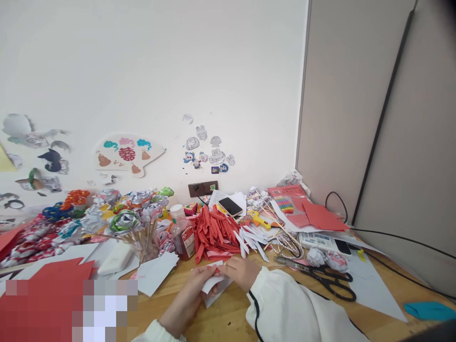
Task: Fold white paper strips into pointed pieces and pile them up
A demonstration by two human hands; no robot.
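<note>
My left hand (194, 292) and my right hand (240, 271) meet over the wooden table (228, 318), both pinching a small folded piece of paper (213, 284) that is white with a red side. The fingers of both hands are closed on its top edge. Just beyond the hands lies a pile of folded red paper strips (213, 233) with several white strips (249, 240) beside it. My right arm wears a white sleeve (288, 308).
Black scissors (329, 280) lie right of my hands. A small bottle (183, 235), paper flowers on sticks (124, 221), red sheets (53, 275), a phone (230, 206), a yellow glue gun (261, 221), cables and a teal scrap (429, 309) crowd the table against the wall.
</note>
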